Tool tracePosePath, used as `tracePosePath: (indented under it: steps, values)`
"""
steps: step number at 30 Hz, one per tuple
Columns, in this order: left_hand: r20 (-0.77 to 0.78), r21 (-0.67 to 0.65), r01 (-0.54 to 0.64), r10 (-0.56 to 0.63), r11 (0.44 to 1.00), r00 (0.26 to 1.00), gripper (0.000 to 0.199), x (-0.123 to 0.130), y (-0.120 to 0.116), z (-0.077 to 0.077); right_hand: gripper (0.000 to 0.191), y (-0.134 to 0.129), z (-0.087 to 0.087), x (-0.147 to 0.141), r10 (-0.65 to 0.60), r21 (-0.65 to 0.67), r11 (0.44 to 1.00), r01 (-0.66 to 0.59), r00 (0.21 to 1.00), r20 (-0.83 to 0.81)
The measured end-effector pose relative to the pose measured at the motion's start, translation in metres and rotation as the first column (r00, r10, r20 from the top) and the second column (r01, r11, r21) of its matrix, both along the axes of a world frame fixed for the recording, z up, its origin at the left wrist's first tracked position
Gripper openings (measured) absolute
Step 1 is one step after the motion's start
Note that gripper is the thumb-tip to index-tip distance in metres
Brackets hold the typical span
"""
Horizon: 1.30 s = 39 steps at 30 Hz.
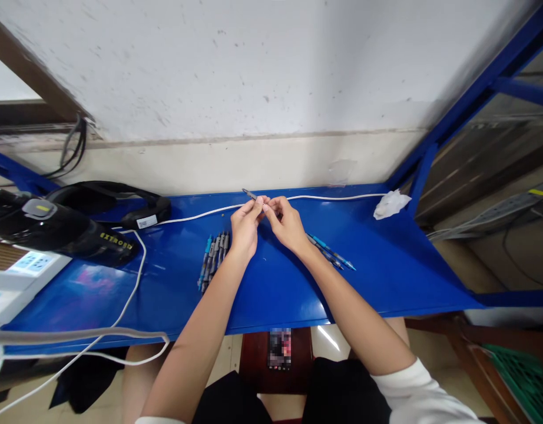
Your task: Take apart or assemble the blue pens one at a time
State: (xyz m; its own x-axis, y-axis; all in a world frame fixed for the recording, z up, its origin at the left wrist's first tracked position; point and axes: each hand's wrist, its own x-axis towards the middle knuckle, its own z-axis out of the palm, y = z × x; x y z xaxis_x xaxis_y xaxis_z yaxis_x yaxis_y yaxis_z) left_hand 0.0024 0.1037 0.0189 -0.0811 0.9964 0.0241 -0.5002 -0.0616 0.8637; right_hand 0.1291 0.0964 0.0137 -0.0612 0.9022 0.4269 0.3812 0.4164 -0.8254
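My left hand (245, 231) is closed around a dark pen (249, 193), whose tip end sticks out above the thumb toward the wall. Close against it, my right hand (286, 225) is closed too, its thumb and fingertips pinched together by the lower part of the pen. What lies inside the right fingers is too small and covered to make out. A row of several grey and blue pens (213, 259) lies side by side left of my left forearm. Several more blue and dark pens (331, 252) lie slanted beside my right forearm, partly hidden by it.
The blue tabletop (280, 288) meets a wall behind. A white cable (201, 215) runs along its back. Black headphones (152, 212), a black bottle (99, 241) and a white box (28, 277) stand left. A crumpled tissue (390, 204) lies right, near a blue frame (424, 171).
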Motion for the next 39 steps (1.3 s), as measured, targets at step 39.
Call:
tracePosePath:
  steps: [39]
  values:
    - [0.033, -0.027, -0.009, 0.01, 1.0, 0.999, 0.03, -0.0016, 0.0014, -0.0017, 0.022, 0.0012, -0.0025, 0.0014, -0.022, 0.025, 0.999, 0.021, 0.998, 0.057]
